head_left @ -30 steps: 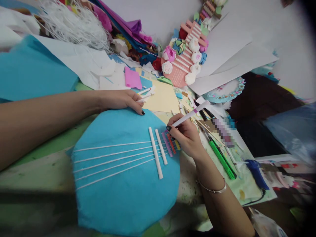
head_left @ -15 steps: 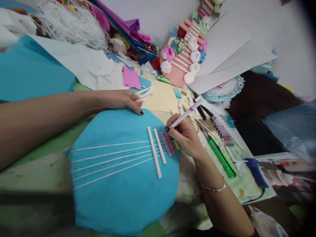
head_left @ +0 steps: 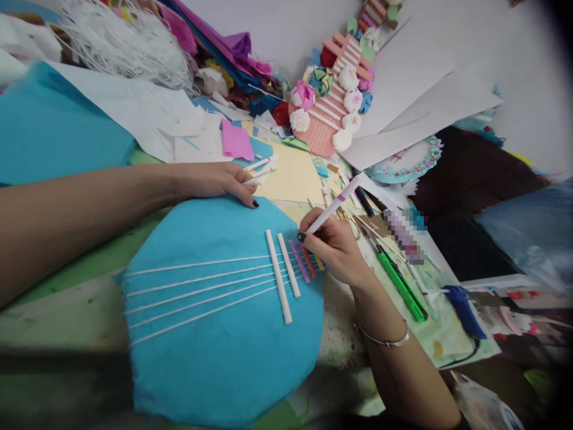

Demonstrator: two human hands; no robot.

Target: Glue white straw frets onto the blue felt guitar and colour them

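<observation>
My right hand [head_left: 333,245] is closed in a pencil grip on a white felt-tip marker [head_left: 333,206] with a purple band. The fingers hide its writing tip. Beneath that hand lie narrow strips, one purple [head_left: 299,261], one red [head_left: 308,261] and one yellow, at the right edge of a rounded blue padded shape [head_left: 210,364]. White cords [head_left: 201,283] run across this shape, and two white bars [head_left: 278,278] cross them. My left hand [head_left: 219,182] rests at its upper edge, thumb on top, fingers closed around slim white markers [head_left: 262,173] that stick out beyond them.
A pink guitar-shaped piece with paper flowers [head_left: 324,113] leans at the back. On the right lie a green cutter knife [head_left: 400,283], a blue glue gun [head_left: 465,310] and dark pens. White cord [head_left: 129,48] is heaped at upper left, near blue sheets [head_left: 62,125].
The marker in my right hand has tilted a little, its far end moving left and then slightly down. The view has shifted slightly. My left hand keeps its place on the blue shape.
</observation>
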